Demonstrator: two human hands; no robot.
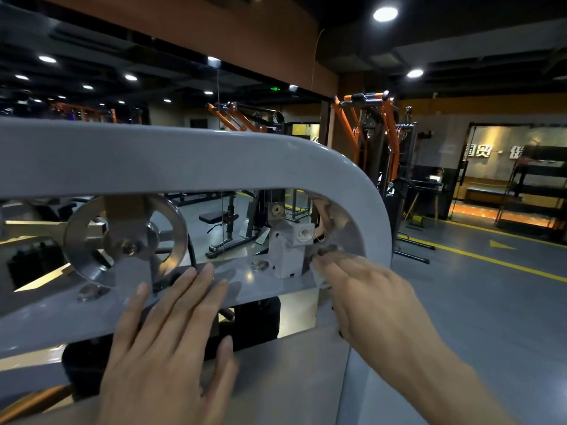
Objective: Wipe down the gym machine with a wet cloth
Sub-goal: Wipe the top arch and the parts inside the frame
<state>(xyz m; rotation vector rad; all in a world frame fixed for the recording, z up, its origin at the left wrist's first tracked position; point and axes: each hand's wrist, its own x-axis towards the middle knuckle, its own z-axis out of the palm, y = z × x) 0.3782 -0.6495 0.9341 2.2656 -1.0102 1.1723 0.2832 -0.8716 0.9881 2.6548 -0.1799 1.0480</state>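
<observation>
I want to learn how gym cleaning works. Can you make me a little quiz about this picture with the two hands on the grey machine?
1. True or false: the left hand lies flat with straight fingers on the grey frame.
2. Which hand has the cloth? A) left B) right C) neither
3. Fill in: the shiny round part left of the hands is a ____.

Key:
1. True. It presses on the lower bar and holds nothing.
2. B. The right hand has the cloth under its fingers, next to the small grey block at the inside corner of the frame.
3. Pulley wheel.
</observation>
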